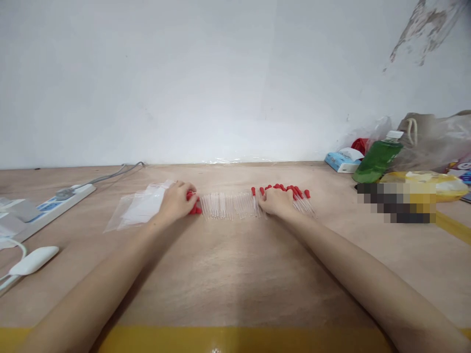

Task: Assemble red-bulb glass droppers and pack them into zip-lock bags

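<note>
Red rubber bulbs (197,211) are showing beside and under the fingers of my left hand (178,200), which is curving over their small pile; I am not able to see whether the fingertips are closing on one. My right hand (276,201) is lying bent over the red-topped droppers (307,194), its fingertips hidden, so I cannot tell what it is pinching. Between my hands, a row of clear thin tubes (217,206) is lying side by side, filling that gap. Toward me, the wooden tabletop (206,274) is stretching open between my forearms to a yellow strip (172,338); beyond the row, a narrower band of wood is reaching the white wall (221,83). Just past my left hand, clear plastic bags (145,206) are fanning out, partly under my wrist. Farther left, a white power strip (51,213) with a grey cable (119,171) is bounding that side. Well off to the right, a blue tissue box (342,161), a green bottle (379,159) and a yellow packet (437,186) are crowding the far corner.
</note>
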The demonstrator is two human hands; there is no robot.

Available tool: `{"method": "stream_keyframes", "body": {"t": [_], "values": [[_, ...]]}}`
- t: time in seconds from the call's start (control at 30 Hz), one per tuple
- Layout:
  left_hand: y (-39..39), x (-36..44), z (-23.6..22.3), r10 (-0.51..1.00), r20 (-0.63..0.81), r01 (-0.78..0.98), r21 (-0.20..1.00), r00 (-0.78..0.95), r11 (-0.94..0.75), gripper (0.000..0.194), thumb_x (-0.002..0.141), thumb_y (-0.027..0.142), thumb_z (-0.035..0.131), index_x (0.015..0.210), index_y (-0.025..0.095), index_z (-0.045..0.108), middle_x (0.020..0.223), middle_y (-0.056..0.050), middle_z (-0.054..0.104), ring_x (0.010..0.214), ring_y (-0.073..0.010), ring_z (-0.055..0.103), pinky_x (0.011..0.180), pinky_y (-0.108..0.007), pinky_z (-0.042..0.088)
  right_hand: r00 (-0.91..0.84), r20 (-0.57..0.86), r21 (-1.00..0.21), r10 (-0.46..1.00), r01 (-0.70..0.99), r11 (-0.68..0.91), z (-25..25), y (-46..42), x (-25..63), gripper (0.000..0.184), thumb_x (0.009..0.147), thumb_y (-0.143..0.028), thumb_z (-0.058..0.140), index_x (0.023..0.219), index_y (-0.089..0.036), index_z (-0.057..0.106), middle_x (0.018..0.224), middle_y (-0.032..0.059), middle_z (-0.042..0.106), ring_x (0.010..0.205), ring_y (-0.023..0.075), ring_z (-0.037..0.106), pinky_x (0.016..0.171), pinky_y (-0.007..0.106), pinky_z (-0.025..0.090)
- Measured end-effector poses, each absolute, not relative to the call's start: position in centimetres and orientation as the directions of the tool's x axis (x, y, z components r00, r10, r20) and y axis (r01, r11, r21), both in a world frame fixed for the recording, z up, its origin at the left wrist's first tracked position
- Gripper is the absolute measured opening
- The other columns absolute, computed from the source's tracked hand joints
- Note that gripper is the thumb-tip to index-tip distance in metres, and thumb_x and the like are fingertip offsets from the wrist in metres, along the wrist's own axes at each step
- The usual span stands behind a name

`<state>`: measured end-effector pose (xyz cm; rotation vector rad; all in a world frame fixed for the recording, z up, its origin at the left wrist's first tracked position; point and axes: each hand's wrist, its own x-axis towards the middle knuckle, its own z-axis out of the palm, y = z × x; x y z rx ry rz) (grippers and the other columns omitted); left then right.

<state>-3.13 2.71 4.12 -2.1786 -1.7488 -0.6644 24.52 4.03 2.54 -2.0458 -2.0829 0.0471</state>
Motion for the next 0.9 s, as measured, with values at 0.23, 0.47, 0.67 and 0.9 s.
{"method": "stream_keyframes", "body": {"t": [0.23,0.47,0.67,0.9], "values": [[3.3,-6.1,5.8,0.910,0.330,0.952,0.084,0.252,-0.294,0.030,0.069,0.049,0.052,0.076,0.022,0.062,0.093,-0.004,0.060,0.092,-0.0230,0.054,0.078,-0.032,0.040,-0.028,0.064,-0.110,0.998,0.993,0.035,2.6,3.6,24.2,0.038,0.083,-0.030,0.029,0.083,-0.014,0.063,0.074,0.0123,0.063,0.073,0.0247,0.056,0.074,0.043,0.027],[3.1,-5.6,6.1,0.967,0.224,0.976,0.154,0.118,-0.155,0.022,0.068,0.040,0.051,0.074,0.020,0.059,0.079,-0.003,0.064,0.075,-0.0202,0.059,0.062,-0.027,0.042,0.022,0.045,-0.189,0.999,0.982,-0.013,3.4,3.1,24.9,0.046,0.086,-0.035,0.023,0.079,-0.012,0.061,0.084,0.0153,0.063,0.079,0.0257,0.056,0.075,0.039,0.030],[3.2,-5.7,5.7,0.954,0.288,0.984,0.125,0.087,-0.127,0.016,0.068,0.031,0.049,0.075,0.021,0.060,0.076,-0.002,0.066,0.071,-0.0196,0.060,0.059,-0.027,0.042,-0.024,0.299,-0.240,0.954,0.966,0.099,3.7,2.1,26.4,0.032,0.087,-0.032,0.028,0.095,-0.010,0.050,0.083,0.0140,0.063,0.074,0.0242,0.057,0.067,0.032,0.031],[3.0,-5.4,6.0,0.931,0.358,0.997,-0.010,0.072,-0.074,0.018,0.076,0.027,0.042,0.077,0.020,0.059,0.076,-0.006,0.063,0.074,-0.0235,0.058,0.061,-0.030,0.041,-0.298,0.508,-0.190,0.808,0.876,0.443,0.3,-1.2,28.0,0.028,0.086,-0.024,0.033,0.106,-0.014,0.050,0.091,0.0093,0.064,0.082,0.0202,0.056,0.078,0.031,0.029]]}}
